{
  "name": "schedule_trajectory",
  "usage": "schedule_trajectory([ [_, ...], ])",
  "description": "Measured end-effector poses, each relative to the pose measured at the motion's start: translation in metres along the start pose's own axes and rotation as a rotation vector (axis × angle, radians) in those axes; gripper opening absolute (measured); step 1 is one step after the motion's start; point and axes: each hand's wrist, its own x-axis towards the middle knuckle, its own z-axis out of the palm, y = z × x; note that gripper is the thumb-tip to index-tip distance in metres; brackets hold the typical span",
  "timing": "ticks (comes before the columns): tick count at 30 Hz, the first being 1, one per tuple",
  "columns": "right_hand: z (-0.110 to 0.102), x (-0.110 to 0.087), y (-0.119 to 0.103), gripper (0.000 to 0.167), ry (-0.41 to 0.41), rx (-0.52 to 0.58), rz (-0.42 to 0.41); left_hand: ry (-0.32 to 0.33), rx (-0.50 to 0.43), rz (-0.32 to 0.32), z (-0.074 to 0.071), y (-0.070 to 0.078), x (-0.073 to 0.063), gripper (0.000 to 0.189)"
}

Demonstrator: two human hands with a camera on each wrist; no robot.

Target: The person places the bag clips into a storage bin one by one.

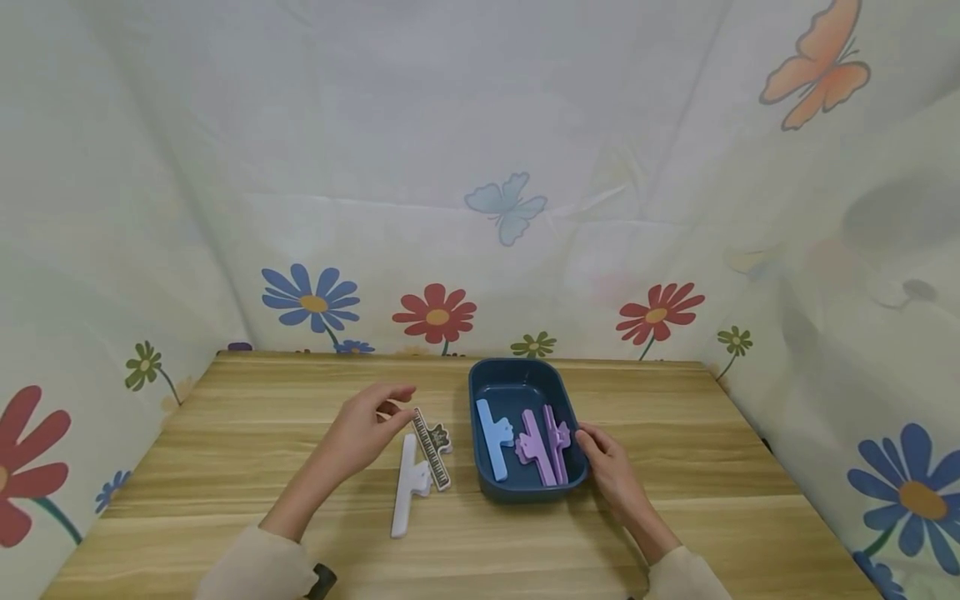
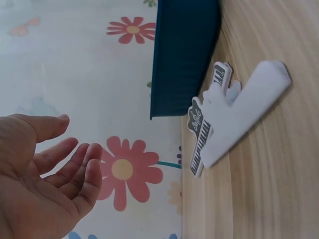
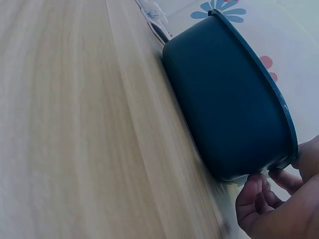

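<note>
A dark blue rectangular bin (image 1: 517, 494) stands on the table, holding a light blue clip (image 1: 491, 442) and two purple clips, one left (image 1: 536, 450) and one right (image 1: 556, 448). My right hand (image 1: 613, 475) grips the bin's right side, thumb at the rim and fingers curled against the outer wall, as the right wrist view shows. My left hand (image 1: 363, 429) hovers near a white clip (image 1: 405, 492) and a black-and-white clip with a piano-key pattern (image 1: 433, 454). Its loosely bent fingers (image 2: 82, 172) hold nothing. Those two clips lie close together, left of the bin.
The wooden table (image 1: 720, 500) ends at a flower-printed cloth (image 1: 360, 225) that rises behind and at both sides. A small dark purple object (image 1: 240, 346) sits at the far left table corner.
</note>
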Motion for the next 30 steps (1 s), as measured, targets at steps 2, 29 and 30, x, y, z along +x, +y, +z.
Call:
schedule_trajectory([
  [2, 0.000, 0.000, 0.001, 0.041, -0.001, -0.006, -0.004, 0.004, 0.003, -0.004, -0.001, -0.003, -0.003, 0.038],
  [29, 0.000, 0.000, 0.002, 0.039, 0.010, -0.016, -0.003, -0.114, -0.037, -0.075, 0.035, -0.031, -0.024, 0.034],
  [30, 0.000, 0.001, 0.002, 0.039, 0.010, -0.014, -0.004, -0.116, -0.037, -0.075, 0.036, -0.032, -0.025, 0.035],
])
